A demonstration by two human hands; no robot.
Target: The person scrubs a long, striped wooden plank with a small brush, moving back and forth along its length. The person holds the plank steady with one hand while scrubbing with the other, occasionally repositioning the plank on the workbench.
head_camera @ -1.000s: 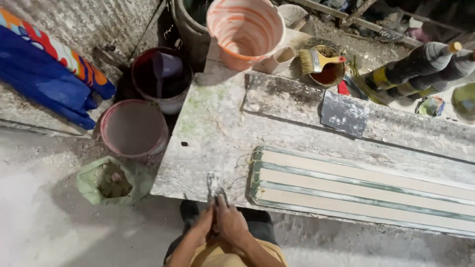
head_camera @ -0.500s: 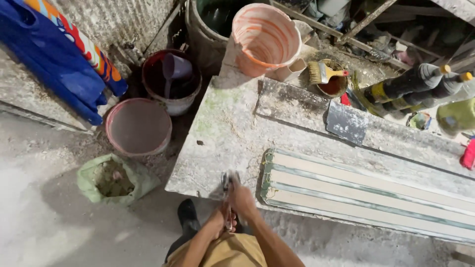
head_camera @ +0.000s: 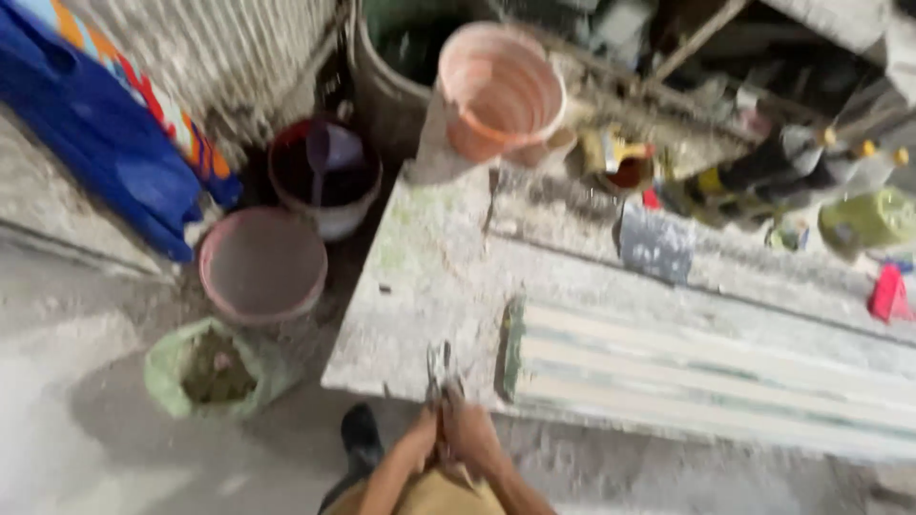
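Nearby, green sack (head_camera: 215, 367), hands (head_camera: 448, 434) gripping tool (head_camera: 439, 367)

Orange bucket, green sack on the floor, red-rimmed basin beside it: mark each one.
Orange bucket (head_camera: 501, 91): head view, on its inner wall.
Green sack (head_camera: 167, 367): head view, on its left edge.
Red-rimmed basin (head_camera: 262, 267): head view, on its grey inside.

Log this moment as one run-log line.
hands: left hand and right hand together on small metal tool | place: near edge of dusty workbench | beside: ribbed panel
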